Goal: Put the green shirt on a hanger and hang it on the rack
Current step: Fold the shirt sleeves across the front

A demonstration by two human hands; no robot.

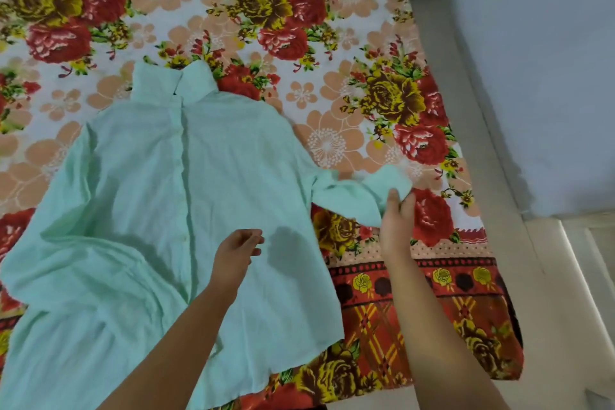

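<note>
Right hand [397,226]: thumb and fingers closed on the cuff [387,181] of one sleeve of the green shirt [149,193], pinching the fabric at its free end. Palm faces down and the forearm comes in from the lower edge of frame.

From that pinch the sleeve [342,196] runs left, bunched and creased, into the shirt body. The body lies front up and mostly flat on the bed, well left of the grip. The button placket [184,176] is closed and runs up the middle. The collar [173,81] is at the far end, up and left of the grip. The hem is at the near end, down and left, and its near corner is rumpled.

Left hand [236,251]: left of the grip and a bit nearer the camera, over the shirt front. Its fingers are loosely curled and nothing is in them. Can't tell if it touches the cloth; its shadow falls on the fabric just to the right of it.

Under everything is a floral bedsheet [299,27] with red and yellow roses on a pale ground. Its patterned border hangs over the mattress edge just below the grip.

Right of the grip there is a pale grey ledge [466,103], then a blue-grey wall [549,76]. Light floor [565,326] shows at lower right.
</note>
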